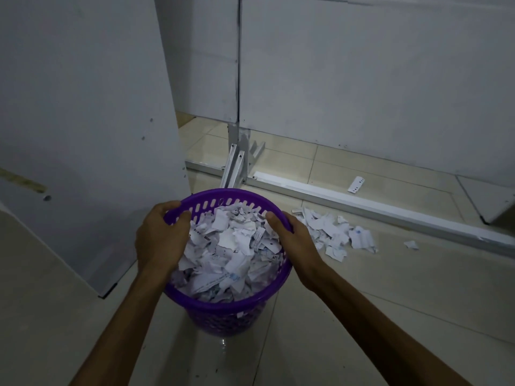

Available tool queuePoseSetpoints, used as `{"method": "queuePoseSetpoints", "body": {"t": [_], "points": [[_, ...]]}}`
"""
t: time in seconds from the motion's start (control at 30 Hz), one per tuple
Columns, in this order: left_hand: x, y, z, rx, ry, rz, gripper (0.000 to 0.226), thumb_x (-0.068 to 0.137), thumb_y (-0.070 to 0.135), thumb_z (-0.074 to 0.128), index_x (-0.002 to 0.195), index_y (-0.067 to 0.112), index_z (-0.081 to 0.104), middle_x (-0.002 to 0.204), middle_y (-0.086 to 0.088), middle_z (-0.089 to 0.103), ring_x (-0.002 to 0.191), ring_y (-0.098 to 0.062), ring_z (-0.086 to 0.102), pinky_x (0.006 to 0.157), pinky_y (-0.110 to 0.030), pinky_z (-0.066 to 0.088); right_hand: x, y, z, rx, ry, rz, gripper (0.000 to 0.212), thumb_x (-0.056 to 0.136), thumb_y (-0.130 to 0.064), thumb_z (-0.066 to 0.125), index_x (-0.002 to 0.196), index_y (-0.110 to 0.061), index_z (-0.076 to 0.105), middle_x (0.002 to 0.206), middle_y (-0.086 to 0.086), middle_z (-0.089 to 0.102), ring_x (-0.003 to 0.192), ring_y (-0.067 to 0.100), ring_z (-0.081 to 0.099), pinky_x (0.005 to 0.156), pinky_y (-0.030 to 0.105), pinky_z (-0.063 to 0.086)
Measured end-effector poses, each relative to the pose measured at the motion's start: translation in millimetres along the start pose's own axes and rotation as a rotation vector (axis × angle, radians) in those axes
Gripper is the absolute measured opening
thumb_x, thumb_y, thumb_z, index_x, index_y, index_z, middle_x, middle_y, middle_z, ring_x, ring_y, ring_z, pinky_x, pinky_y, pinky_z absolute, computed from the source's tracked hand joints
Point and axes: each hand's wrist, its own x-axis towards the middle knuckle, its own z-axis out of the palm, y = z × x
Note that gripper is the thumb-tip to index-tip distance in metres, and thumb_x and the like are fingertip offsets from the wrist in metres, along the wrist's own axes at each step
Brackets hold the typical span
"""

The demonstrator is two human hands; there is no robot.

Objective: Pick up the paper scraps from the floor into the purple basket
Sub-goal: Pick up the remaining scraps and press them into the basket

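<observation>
Hands: left hand (pixel 160 235), right hand (pixel 292 243) gripping purple basket (pixel 223 305) rim.

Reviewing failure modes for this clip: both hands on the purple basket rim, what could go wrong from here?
1. The purple plastic basket is heaped with torn white paper scraps; tilting or moving it could spill them.
2. The left hand and right hand both grip the rim, so neither is free for the scrap pile on the tiled floor.
3. The lone scrap could be missed.

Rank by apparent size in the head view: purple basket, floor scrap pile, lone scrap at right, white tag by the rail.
1. purple basket, nearest the camera
2. floor scrap pile
3. and 4. white tag and lone scrap: too alike to rank
</observation>
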Motion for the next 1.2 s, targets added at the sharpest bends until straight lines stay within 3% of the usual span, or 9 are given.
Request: {"method": "queuePoseSetpoints", "body": {"t": [0.13, 0.27, 0.57, 0.73, 0.83, 0.97, 1.2], "points": [[-7, 17, 26, -0.121, -0.074, -0.03, 0.039, 0.089, 0.032, 0.065, 0.127, 0.022, 0.057, 0.123, -0.002, 0.062, 0.103, -0.021, 0.062, 0.087, -0.038, 0.052, -3, 0, -34, 0.079, 0.056, 0.059, 0.058, 0.084, -0.066, 0.057, 0.121, -0.023, 0.065, 0.103, 0.0, 0.076, 0.093, 0.018, 0.073, 0.089, 0.044, 0.058], [-21, 36, 61, -0.215, -0.183, -0.036, 0.042, 0.082, 0.033, 0.072, 0.121, 0.029, 0.058, 0.115, 0.004, 0.062, 0.1, -0.021, 0.065, 0.091, -0.046, 0.054, -11, -2, -81, 0.105, 0.116, 0.043, 0.053, 0.087, -0.063, 0.055, 0.117, -0.022, 0.068, 0.103, 0.001, 0.076, 0.095, 0.019, 0.073, 0.09, 0.046, 0.057], [-67, 99, 166, -0.281, -0.399, 0.024, 0.052, 0.067, 0.023, 0.086, 0.111, 0.032, 0.059, 0.104, 0.012, 0.06, 0.1, -0.016, 0.063, 0.083, -0.034, 0.053, -44, -8, -206, 0.108, 0.33, 0.037, 0.053, 0.093, -0.058, 0.047, 0.115, -0.015, 0.07, 0.1, 0.005, 0.077, 0.093, 0.021, 0.074, 0.085, 0.041, 0.059], [-98, 122, 227, -0.313, -0.515, 0.006, 0.055, 0.068, 0.031, 0.084, 0.117, 0.029, 0.06, 0.123, 0.004, 0.061, 0.104, -0.022, 0.064, 0.088, -0.044, 0.056, -59, 0, -272, 0.098, 0.46, 0.05, 0.046, 0.099, -0.051, 0.045, 0.109, -0.015, 0.072, 0.092, 0.005, 0.077, 0.085, 0.02, 0.075, 0.069, 0.03, 0.061], [-118, 136, 263, -0.34, -0.587, -0.013, 0.049, 0.07, 0.035, 0.081, 0.114, 0.031, 0.062, 0.124, 0.002, 0.062, 0.104, -0.023, 0.065, 0.088, -0.045, 0.056, -69, 8, -311, 0.081, 0.538, 0.063, 0.049, 0.098, -0.053, 0.044, 0.11, -0.014, 0.071, 0.093, 0.005, 0.077, 0.085, 0.021, 0.075, 0.071, 0.033, 0.061], [-145, 156, 306, -0.338, -0.682, -0.018, 0.029, 0.068, 0.028, 0.071, 0.094, 0.036, 0.062, 0.112, 0.002, 0.067, 0.096, -0.023, 0.067, 0.086, -0.047, 0.057, -82, 20, -361, 0.093, 0.644, 0.102, 0.052, 0.098, -0.056, 0.044, 0.108, -0.013, 0.073, 0.093, 0.007, 0.077, 0.085, 0.023, 0.075, 0.077, 0.038, 0.06], [-190, 188, 371, -0.331, -0.779, 0.041, 0.021, 0.075, 0.024, 0.072, 0.093, 0.032, 0.064, 0.107, 0.002, 0.069, 0.096, -0.022, 0.068, 0.084, -0.046, 0.058, -102, 40, -430, 0.159, 0.777, 0.154, 0.053, 0.098, -0.056, 0.043, 0.111, -0.013, 0.073, 0.097, 0.009, 0.076, 0.09, 0.026, 0.074, 0.086, 0.046, 0.059]]}}
